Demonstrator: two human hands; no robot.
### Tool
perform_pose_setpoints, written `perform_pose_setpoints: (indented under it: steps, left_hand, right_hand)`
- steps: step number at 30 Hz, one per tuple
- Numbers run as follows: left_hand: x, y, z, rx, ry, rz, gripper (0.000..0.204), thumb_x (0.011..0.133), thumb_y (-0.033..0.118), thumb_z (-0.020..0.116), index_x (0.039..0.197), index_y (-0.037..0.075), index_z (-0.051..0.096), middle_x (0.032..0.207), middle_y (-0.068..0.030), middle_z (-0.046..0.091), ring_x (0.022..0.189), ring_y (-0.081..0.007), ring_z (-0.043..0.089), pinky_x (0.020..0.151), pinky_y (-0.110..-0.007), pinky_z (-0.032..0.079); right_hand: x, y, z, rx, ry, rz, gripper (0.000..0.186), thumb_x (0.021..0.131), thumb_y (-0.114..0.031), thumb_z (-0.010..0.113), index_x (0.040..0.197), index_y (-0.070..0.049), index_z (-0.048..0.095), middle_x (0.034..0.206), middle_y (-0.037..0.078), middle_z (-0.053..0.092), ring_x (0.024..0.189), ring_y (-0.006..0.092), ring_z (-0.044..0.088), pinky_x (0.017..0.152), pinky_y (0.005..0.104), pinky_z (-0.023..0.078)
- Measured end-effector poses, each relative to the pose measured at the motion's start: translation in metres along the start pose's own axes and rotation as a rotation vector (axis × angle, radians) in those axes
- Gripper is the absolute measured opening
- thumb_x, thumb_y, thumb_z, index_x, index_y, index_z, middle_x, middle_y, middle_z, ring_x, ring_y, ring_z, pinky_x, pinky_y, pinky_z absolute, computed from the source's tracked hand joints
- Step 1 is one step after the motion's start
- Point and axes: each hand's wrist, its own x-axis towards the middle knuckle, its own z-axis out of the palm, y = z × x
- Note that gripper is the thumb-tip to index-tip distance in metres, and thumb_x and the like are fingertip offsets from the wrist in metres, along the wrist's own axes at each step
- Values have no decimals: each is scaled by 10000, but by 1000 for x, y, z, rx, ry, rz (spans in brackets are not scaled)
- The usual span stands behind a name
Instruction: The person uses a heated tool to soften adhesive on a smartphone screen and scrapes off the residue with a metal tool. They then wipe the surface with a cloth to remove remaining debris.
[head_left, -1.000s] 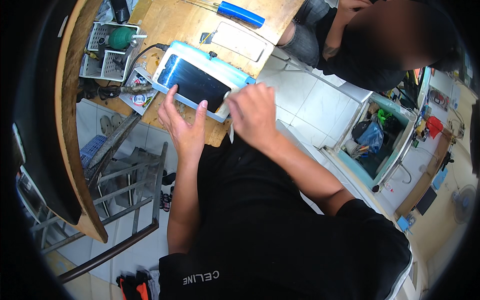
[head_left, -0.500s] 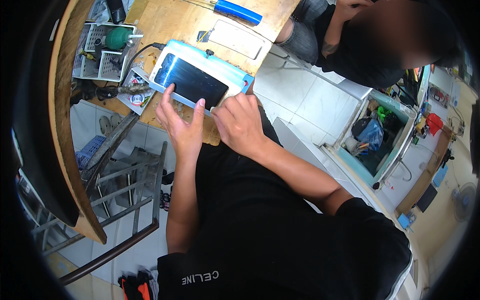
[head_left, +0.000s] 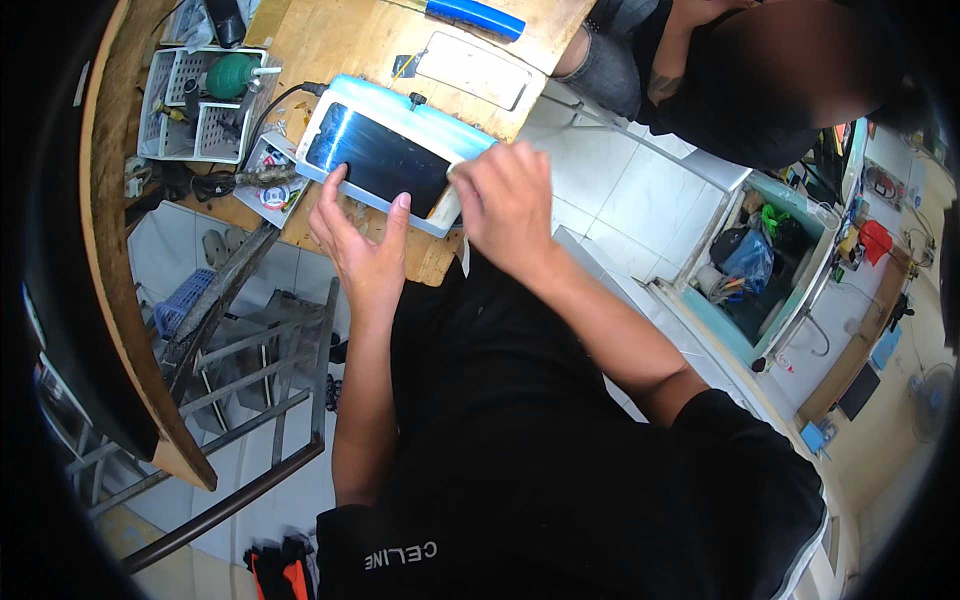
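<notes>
A phone (head_left: 378, 165) with a dark glossy screen lies face up on a light-blue and white plate-like device (head_left: 440, 125), which has a black cable at its left end. My left hand (head_left: 355, 235) has thumb and fingers spread, the fingertips resting at the phone's near long edge. At the phone's right end my right hand (head_left: 508, 205) is closed, its fingers curled and a little blurred. A thin pale strip (head_left: 466, 256) shows just below that hand; whether the fingers pinch it is hidden.
A white frame-like rectangle (head_left: 475, 72) and a blue cylinder-handled tool (head_left: 475, 17) lie beyond the device. A white basket (head_left: 205, 105) with a green air blower (head_left: 232, 76) stands left. Another person (head_left: 740, 90) sits at the far right, beside a glass-sided case (head_left: 765, 265).
My right hand has moved slightly up and to the right, off the phone's near right corner. The pale strip now shows beneath it. My left hand stays at the phone's edge.
</notes>
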Motion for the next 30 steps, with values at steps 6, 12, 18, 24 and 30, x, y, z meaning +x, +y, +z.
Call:
perform_pose_setpoints:
  steps: [6, 12, 18, 24, 30]
  left_hand:
    - [0, 2, 0, -14, -9, -52, 788, 888, 309, 855, 1524, 87, 445, 1374, -208, 473, 1327, -405, 417, 1155, -528, 299]
    - [0, 1, 0, -9, 3, -25, 781, 881, 297, 861, 1512, 84, 454, 1370, -205, 475, 1324, -406, 423, 1156, -530, 297]
    - [0, 2, 1, 0, 1, -45, 747, 898, 301, 843, 1504, 87, 462, 1371, -203, 487, 1319, -403, 429, 1155, -530, 298]
    - [2, 0, 2, 10, 2, 16, 639, 939, 303, 797, 1463, 84, 504, 1357, -192, 500, 1296, -382, 442, 1146, -522, 308]
    - [13, -1, 1, 11, 32, 10, 527, 941, 312, 799, 1352, 81, 563, 1328, -198, 495, 1276, -388, 443, 1127, -523, 326]
  right_hand:
    - [-7, -8, 4, 131, 33, -243, 175, 775, -98, 788, 906, -95, 674, 860, 57, 524, 860, 270, 541, 756, 421, 378]
    - [5, 4, -1, 6, 2, 48, 232, 741, -28, 837, 898, -109, 686, 843, 25, 589, 790, 270, 530, 712, 405, 352]
    - [7, -12, -4, 154, 54, -258, 222, 739, -52, 830, 909, -108, 700, 868, 47, 565, 815, 272, 533, 720, 402, 357]
    - [-3, 4, 18, 36, -49, -5, 191, 751, -54, 836, 890, -104, 714, 816, 15, 581, 817, 250, 546, 732, 389, 364]
    - [12, 20, 13, 43, -94, -237, 145, 745, -71, 754, 881, -106, 718, 873, 22, 575, 879, 242, 549, 794, 377, 385]
